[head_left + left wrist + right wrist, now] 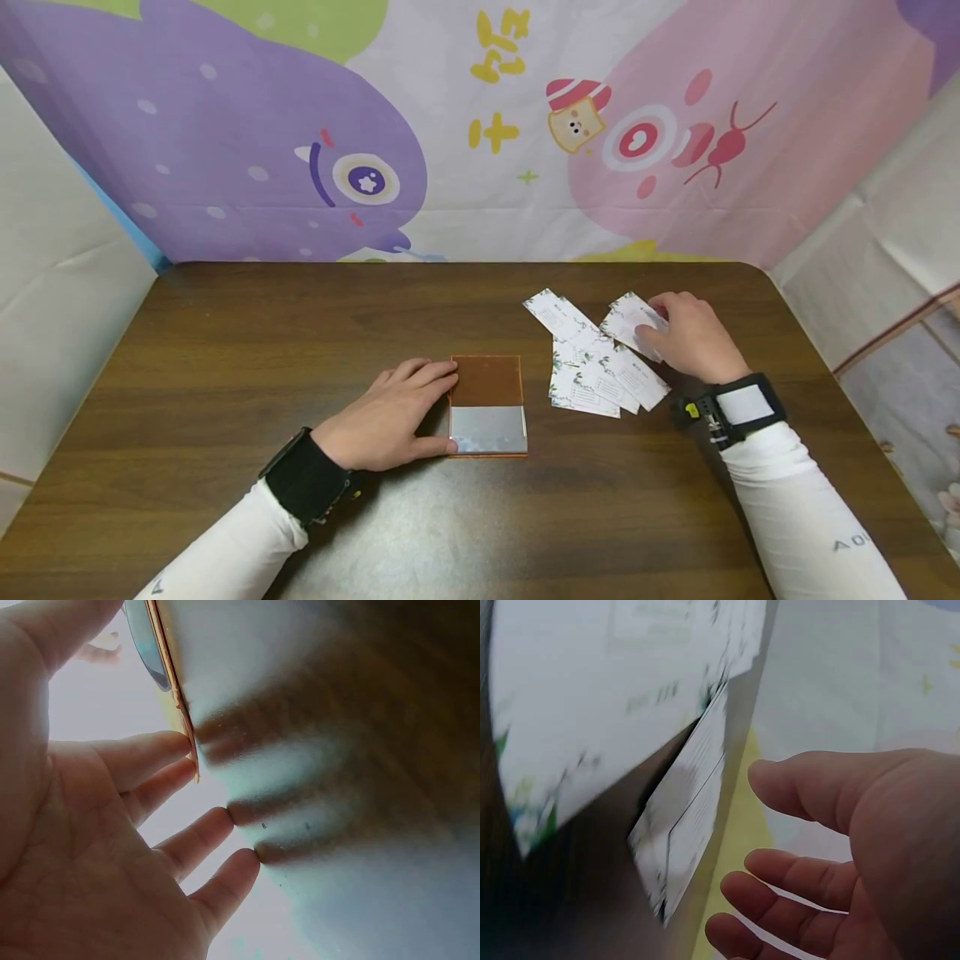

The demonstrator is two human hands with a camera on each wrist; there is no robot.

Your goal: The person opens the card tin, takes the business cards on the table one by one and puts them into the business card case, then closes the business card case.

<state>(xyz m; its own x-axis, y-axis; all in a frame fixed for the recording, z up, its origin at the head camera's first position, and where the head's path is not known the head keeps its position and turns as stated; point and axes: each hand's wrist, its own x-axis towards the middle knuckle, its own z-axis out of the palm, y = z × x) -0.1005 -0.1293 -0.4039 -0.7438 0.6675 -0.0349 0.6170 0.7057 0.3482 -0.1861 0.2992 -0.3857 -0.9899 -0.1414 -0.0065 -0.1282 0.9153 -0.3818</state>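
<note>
In the head view a flat, brown, card-holder-like case (486,381) lies on the table, a silvery-grey shiny panel (489,429) across its lower half. My left hand (393,414) touches the case's left side with thumb and fingertips. Seen from the left wrist, the fingers of this hand (112,802) are spread and fairly straight against the thin edge. Several white cards (592,367) with leafy print and small text overlap to the right. Over the farthest right card (628,321) is my right hand (697,337); the right wrist view shows thumb and fingers apart, with nothing gripped between them.
The dark wood table (300,317) ends at a hanging cloth (465,192) with cartoon figures. Pale sheets stand on the left (67,275) and right (892,225). Each wrist wears a black strap.
</note>
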